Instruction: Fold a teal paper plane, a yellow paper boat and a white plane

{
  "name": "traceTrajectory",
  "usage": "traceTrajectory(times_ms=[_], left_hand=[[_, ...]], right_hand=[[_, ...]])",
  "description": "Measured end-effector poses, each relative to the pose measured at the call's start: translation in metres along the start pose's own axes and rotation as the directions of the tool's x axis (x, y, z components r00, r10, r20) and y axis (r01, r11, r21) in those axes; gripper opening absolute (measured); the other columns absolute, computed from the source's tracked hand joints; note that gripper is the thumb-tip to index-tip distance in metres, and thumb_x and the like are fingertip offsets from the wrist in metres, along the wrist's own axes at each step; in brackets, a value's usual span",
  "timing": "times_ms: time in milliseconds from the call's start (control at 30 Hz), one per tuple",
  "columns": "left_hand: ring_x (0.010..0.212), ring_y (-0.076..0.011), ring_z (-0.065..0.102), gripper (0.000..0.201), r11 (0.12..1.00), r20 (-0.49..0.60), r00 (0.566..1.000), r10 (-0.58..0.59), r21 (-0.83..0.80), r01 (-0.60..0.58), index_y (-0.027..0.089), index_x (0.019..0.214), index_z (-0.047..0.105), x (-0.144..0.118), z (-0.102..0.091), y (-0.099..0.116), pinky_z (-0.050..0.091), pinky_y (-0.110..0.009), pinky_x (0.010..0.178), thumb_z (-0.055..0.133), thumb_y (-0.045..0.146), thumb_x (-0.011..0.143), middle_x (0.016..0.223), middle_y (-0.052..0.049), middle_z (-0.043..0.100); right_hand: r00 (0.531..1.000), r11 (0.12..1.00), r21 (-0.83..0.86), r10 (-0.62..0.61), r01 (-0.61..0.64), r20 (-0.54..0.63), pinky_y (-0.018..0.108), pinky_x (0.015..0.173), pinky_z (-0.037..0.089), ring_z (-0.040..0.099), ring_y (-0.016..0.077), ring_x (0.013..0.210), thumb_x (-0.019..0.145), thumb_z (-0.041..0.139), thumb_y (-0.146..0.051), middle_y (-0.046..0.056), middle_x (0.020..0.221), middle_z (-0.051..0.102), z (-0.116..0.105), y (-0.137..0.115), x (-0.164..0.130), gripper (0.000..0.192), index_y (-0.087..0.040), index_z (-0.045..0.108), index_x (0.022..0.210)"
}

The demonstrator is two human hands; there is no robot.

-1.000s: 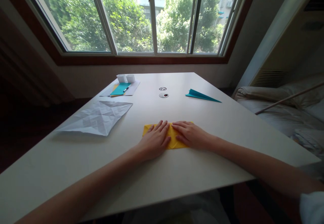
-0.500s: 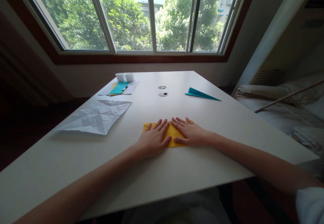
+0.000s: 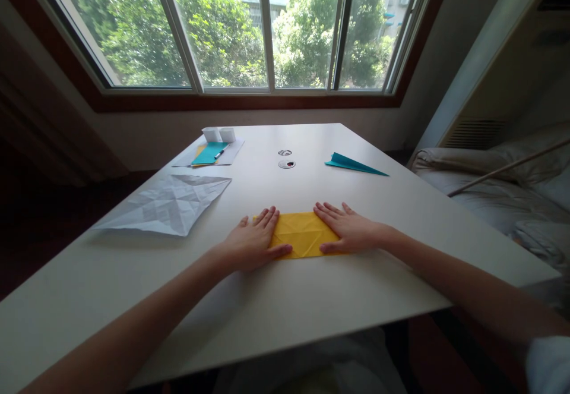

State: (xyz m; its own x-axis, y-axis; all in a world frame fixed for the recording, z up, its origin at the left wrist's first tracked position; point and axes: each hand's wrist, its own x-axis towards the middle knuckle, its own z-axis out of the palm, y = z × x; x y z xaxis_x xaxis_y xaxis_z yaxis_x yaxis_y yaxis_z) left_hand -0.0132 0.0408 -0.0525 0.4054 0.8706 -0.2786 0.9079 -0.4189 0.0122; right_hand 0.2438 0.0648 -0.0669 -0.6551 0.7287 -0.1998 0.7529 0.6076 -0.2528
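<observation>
Pressing flat on the yellow paper (image 3: 301, 235), I have both hands spread open with fingers straight, neither one gripping anything. My left hand (image 3: 249, 244) lies palm down over the paper's left end, its thumb along the near edge. My right hand (image 3: 350, 233) lies palm down over the paper's right end. The middle of the paper shows bare between them, with creases across it. The paper is a folded rectangle lying flat on the white table (image 3: 312, 305), towards the near edge and roughly central across its width.

Left of the yellow paper, well apart, lies a creased white sheet (image 3: 171, 204), opened out. Beyond that sheet, towards the window (image 3: 267, 25), a teal sheet (image 3: 209, 153) rests on a pale sheet with a pen (image 3: 219, 154) on top, and two small white boxes (image 3: 219, 134) stand just behind. Straight beyond the yellow paper are two small round things (image 3: 287, 159); I cannot tell what they are. Beyond and right of the yellow paper lies a teal paper plane (image 3: 354, 164)
</observation>
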Motion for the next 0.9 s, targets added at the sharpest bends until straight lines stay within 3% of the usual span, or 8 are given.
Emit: traceTrajectory(times_ms=[133,433,633,900], left_hand=[[0.136,-0.0294,0.006,0.099,1.000,0.104,0.995,-0.001,0.014,-0.001,0.012,0.143,0.001,-0.006,-0.009,-0.013,0.018,-0.050,0.105,0.022,0.078,0.073,0.148,-0.011,0.000],[0.135,-0.0343,0.002,0.112,0.999,0.191,0.981,-0.019,0.045,0.011,0.014,0.144,0.004,-0.011,-0.023,-0.035,0.021,-0.050,0.103,0.044,0.079,0.062,0.148,-0.015,0.000],[0.135,-0.0363,0.001,0.119,0.999,0.189,0.982,0.008,0.046,-0.017,0.010,0.143,0.009,-0.010,-0.023,-0.048,0.022,-0.051,0.103,0.051,0.078,0.055,0.147,-0.017,0.003],[0.135,-0.0371,-0.003,0.121,0.995,0.179,0.983,-0.052,0.091,0.036,0.015,0.144,0.007,-0.012,-0.023,-0.048,0.018,-0.052,0.104,0.050,0.081,0.051,0.149,-0.013,0.004]], right_hand=[[0.999,1.000,0.008,0.005,-0.005,0.047,0.056,0.107,-0.003,-0.001,0.0311,0.136,0.069,0.039,-0.077,0.009,0.149,-0.003,-0.003,0.010,-0.005,0.104,-0.018,-0.005,0.142],[0.994,0.998,0.047,0.025,-0.030,0.108,0.057,0.106,-0.002,-0.006,0.0348,0.135,0.060,0.053,-0.075,0.012,0.149,-0.005,-0.010,0.023,-0.013,0.116,-0.018,-0.005,0.142],[0.989,0.997,0.049,0.049,-0.057,0.139,0.058,0.105,-0.003,-0.009,0.0363,0.134,0.053,0.059,-0.075,0.012,0.149,-0.007,-0.014,0.031,-0.018,0.123,-0.018,-0.006,0.142],[0.988,0.997,0.063,0.043,-0.053,0.149,0.059,0.105,-0.001,-0.008,0.0396,0.133,0.046,0.067,-0.070,0.014,0.150,-0.002,-0.018,0.038,-0.023,0.128,-0.020,0.001,0.143]])
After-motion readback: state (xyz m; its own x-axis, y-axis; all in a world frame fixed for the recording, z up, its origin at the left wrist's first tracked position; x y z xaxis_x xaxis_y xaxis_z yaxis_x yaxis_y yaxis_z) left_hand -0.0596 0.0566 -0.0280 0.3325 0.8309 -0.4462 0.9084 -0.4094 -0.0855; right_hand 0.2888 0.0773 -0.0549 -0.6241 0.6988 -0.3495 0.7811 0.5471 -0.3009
